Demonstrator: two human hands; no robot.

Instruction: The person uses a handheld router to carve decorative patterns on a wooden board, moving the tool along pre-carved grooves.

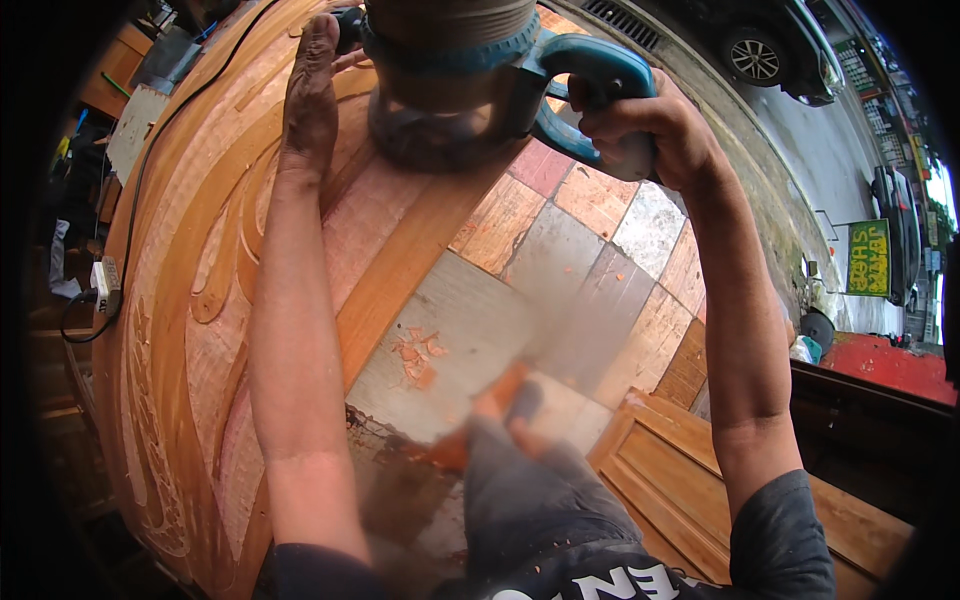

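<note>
Right hand [645, 130] clamped around blue loop handle [600, 60] of 1 blue-black power tool [445, 60]. Left hand [312, 105] at its black knob [348, 28], grip partly hidden, cannot tell. Tool over edge of carved wooden panel [220, 210]. Beyond, floor tiles [430, 300] with shavings [417, 355]. Farthest, 1 dark car [755, 60] at top.

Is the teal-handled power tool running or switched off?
Cannot tell. The right hand grips the teal handle of the power tool, but no switch setting or spinning bit is visible.
</note>
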